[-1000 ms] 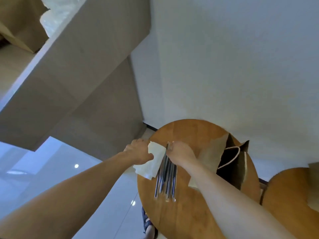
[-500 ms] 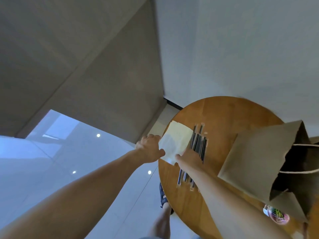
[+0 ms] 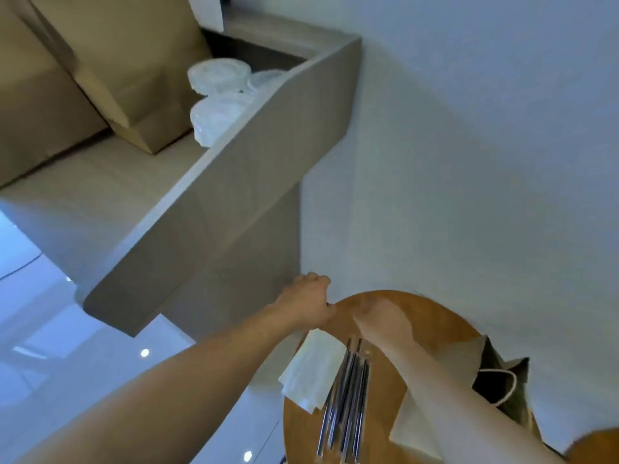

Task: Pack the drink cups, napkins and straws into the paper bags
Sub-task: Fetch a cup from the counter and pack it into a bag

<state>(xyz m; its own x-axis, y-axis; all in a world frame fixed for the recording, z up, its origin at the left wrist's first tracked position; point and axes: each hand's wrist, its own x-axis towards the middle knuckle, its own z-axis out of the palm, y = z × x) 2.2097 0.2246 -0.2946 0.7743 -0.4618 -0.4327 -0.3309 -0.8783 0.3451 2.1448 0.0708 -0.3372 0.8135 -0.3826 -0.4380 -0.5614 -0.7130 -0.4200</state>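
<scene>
Both hands have slid up-frame past the napkins [image 3: 313, 373], left hand [image 3: 310, 301] and right hand [image 3: 380, 318] curled, grip impossible to tell; that limp, light stack wants an edge pinch.

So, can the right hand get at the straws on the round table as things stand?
Probably yes. The straws lie uncovered on the table close by the right hand, with nothing over them; the napkins only border them on one side.
</scene>
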